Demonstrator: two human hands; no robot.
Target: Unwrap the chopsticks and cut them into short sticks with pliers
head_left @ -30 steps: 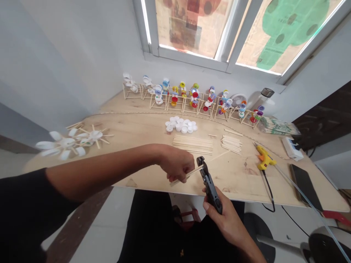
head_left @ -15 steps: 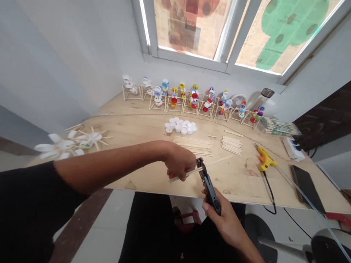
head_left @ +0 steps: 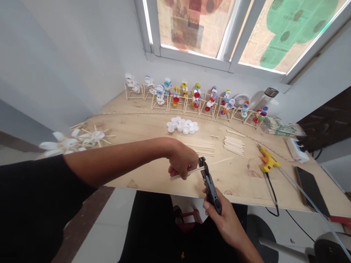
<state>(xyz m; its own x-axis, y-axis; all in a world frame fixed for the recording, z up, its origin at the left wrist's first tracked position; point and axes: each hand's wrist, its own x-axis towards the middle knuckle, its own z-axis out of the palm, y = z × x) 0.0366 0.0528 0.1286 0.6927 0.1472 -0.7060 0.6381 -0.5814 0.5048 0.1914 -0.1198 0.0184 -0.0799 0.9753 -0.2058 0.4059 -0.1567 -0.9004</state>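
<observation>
Left hand [head_left: 184, 157] (head view): closed around thin sticks [head_left: 196, 170]
Right hand [head_left: 226, 219]: gripping pliers [head_left: 210, 186], head at the sticks
Thin sticks: above the table [head_left: 153, 175], one seemingly passing the pliers — judged uncut
Short-stick pile [head_left: 233, 146]: likely done
Long-stick pile [head_left: 205, 148]: likely remaining

Across the far side of the table [head_left: 145, 128] stand the framed wheels [head_left: 196, 94], fan [head_left: 241, 99] and flask [head_left: 271, 92] behind their right end. Mid-table, caps [head_left: 185, 129]; before them, long sticks [head_left: 202, 147], short sticks [head_left: 233, 145] just right. Glue gun [head_left: 268, 160] and phone [head_left: 312, 190] on the right, spoked wheels [head_left: 96, 136] left, pliers [head_left: 210, 188] at the near edge!
</observation>
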